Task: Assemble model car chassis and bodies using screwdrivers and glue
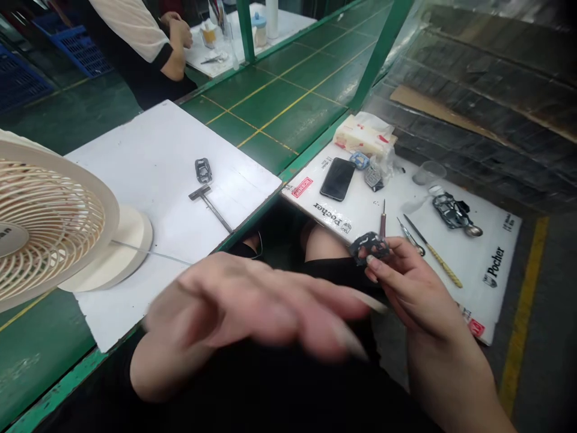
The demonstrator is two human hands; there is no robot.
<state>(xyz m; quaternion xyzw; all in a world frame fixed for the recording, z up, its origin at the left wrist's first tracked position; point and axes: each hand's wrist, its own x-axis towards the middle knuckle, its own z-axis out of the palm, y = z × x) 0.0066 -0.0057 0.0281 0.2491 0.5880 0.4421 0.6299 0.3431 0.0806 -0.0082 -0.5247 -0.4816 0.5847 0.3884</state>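
My right hand pinches a small dark openwork part, which resembles a model car shell, between thumb and fingers. My left hand is in front of my lap, blurred by motion. Its fingers stretch to the right, and nothing shows in them. Beyond the held part, a small screwdriver lies on the right board. Beside my right hand are a metal-tipped tool and a thin file with a yellow handle. Farther right lies a dark car-shaped assembly.
On the left white board are a similar dark part, a T-shaped tool and a fan. The right board bears a phone and a tissue pack. A co-worker sits across the green conveyor.
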